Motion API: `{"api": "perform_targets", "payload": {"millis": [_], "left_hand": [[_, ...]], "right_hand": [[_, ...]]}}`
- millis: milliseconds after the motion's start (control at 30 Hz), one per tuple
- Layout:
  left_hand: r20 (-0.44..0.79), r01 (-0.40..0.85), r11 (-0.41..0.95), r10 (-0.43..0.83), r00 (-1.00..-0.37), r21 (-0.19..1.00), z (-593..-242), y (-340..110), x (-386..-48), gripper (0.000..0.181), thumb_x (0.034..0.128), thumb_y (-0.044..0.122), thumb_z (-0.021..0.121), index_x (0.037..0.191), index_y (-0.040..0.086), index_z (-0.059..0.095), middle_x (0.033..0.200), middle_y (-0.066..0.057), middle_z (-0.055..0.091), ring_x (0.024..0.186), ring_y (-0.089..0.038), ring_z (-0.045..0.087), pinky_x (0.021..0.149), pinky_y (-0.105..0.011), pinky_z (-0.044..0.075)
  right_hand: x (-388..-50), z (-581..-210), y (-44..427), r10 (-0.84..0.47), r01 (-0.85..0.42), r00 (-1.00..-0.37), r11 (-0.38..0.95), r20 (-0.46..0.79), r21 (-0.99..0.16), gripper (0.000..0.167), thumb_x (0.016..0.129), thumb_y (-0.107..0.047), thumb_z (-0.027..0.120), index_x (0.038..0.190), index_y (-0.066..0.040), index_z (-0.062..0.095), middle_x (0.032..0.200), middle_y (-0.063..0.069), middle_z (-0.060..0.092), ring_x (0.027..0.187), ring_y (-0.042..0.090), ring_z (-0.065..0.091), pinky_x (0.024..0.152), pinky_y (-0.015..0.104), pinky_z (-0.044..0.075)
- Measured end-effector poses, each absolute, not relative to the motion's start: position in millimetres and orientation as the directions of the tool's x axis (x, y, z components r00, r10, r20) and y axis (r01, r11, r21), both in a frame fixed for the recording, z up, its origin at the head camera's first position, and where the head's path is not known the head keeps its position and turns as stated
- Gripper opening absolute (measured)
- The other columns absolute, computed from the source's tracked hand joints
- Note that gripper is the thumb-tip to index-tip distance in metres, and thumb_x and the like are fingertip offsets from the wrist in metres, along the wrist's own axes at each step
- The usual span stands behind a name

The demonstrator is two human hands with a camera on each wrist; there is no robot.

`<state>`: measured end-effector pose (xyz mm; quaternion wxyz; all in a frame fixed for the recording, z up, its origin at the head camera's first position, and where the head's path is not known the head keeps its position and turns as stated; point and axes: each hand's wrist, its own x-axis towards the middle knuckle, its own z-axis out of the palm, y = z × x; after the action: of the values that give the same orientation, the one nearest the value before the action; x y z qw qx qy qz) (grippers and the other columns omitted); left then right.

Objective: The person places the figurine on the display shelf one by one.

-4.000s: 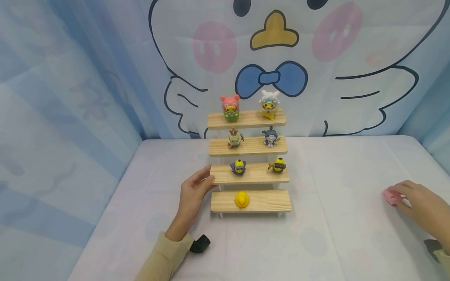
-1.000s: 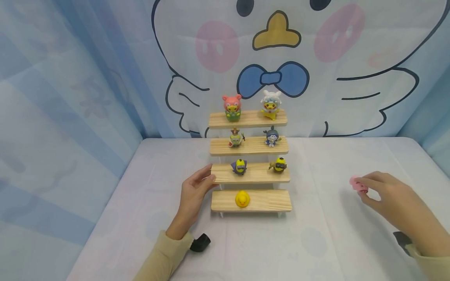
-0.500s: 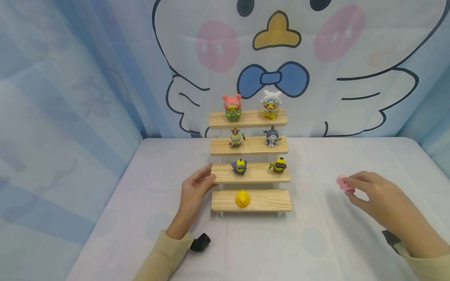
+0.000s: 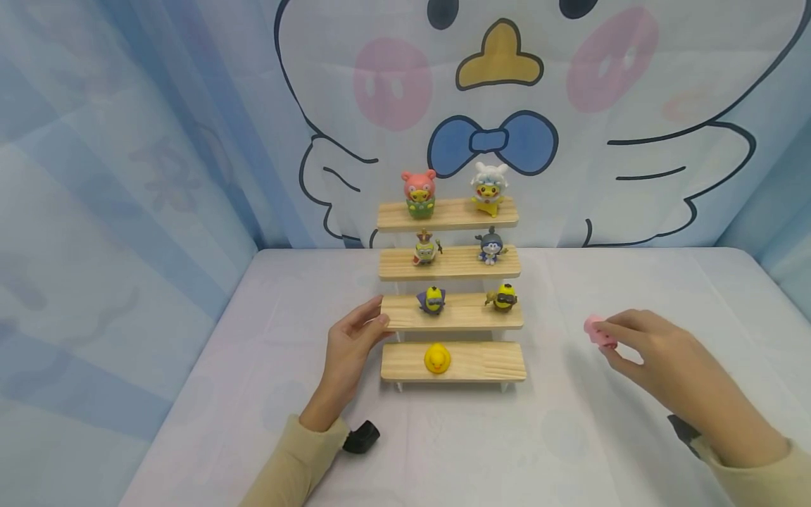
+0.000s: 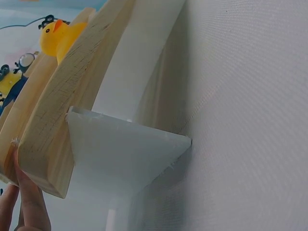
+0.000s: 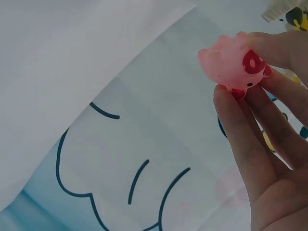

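My right hand pinches a small pink toy pig between thumb and fingertips, held over the tablecloth to the right of the shelf. In the right wrist view the pig shows a red snout and red ears. With thumb and fingers, my left hand grips the left end of the second-lowest board of a four-step wooden display shelf. On the lowest board sits a yellow rubber duck, left of the middle; the board's right half is bare.
Higher boards carry figurines in pairs: two minions, a crowned figure beside a grey-hatted one, and a pink-hooded figure beside a white-hooded one. A printed curtain hangs behind the table.
My right hand has carried the pink pig leftward from the table's far right, closer to the shelf. The left hand keeps its grip on the board, and the figurines have not moved.
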<state>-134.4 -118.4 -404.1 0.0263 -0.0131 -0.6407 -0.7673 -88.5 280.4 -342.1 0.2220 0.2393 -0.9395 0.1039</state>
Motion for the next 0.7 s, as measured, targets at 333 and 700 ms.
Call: {"api": "perform_targets", "payload": {"millis": [333, 700], "left_hand": [[0.057, 0.06, -0.172, -0.021, -0.998, 0.983, -405, -119, -134, 0.044, 0.0938, 0.01, 0.069, 0.136, 0.005, 0.059, 0.128, -0.018, 0.059, 0.101, -0.017, 0.067, 0.09, -0.033, 0.061], [0.057, 0.06, -0.177, -0.02, -0.998, 0.982, -405, -119, -135, 0.044, 0.0939, 0.01, 0.069, 0.136, 0.005, 0.059, 0.128, -0.018, 0.059, 0.1, -0.017, 0.067, 0.09, -0.033, 0.061]], "right_hand": [[-87, -339, 267, -0.408, -0.497, -0.8, 0.861, 0.439, -0.105, 0.056, 0.052, -0.004, 0.096, 0.104, -0.004, 0.076, 0.094, 0.011, 0.07, 0.082, 0.027, 0.067, 0.072, 0.048, 0.062], [-85, -336, 255, -0.46, -0.559, -0.76, 0.823, 0.46, -0.1, 0.055, 0.051, -0.003, 0.096, 0.103, -0.006, 0.077, 0.094, 0.007, 0.07, 0.083, 0.023, 0.067, 0.07, 0.043, 0.063]]}}
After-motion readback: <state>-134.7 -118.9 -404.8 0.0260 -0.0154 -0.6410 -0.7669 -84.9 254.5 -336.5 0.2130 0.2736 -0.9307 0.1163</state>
